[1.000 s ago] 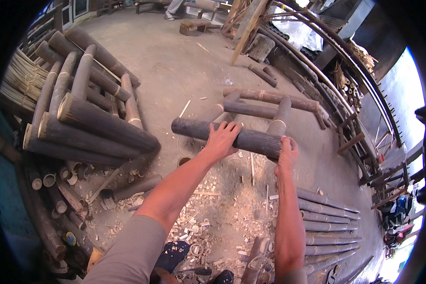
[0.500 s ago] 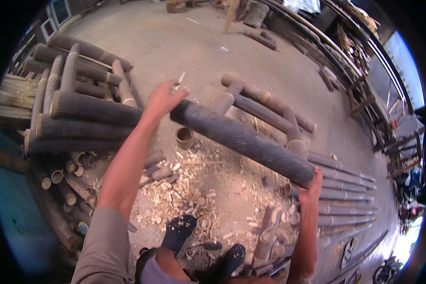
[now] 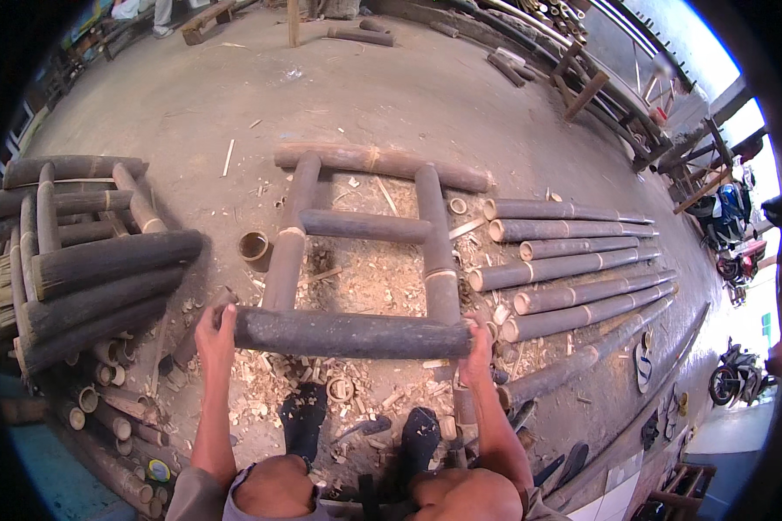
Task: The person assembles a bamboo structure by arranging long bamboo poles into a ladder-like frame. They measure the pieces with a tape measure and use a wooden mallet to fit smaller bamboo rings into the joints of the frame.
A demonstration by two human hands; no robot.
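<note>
The left hand (image 3: 215,337), off the wood a moment ago, now grips one end of the thick front pole (image 3: 352,335) and the right hand (image 3: 477,354) the other, so the bamboo frame (image 3: 365,227), just past the feet (image 3: 304,423), is held evenly.

Bar ends covered, edges cropped.
Left hand (image 3: 215,334) and right hand (image 3: 476,354) mask the 2 ends of the dark near bar (image 3: 352,333); some fingers hidden. Top edge cuts a bystander to a lower leg (image 3: 162,16). Dark item (image 3: 372,425) between 2 feet (image 3: 304,417): too small to identify.
</note>
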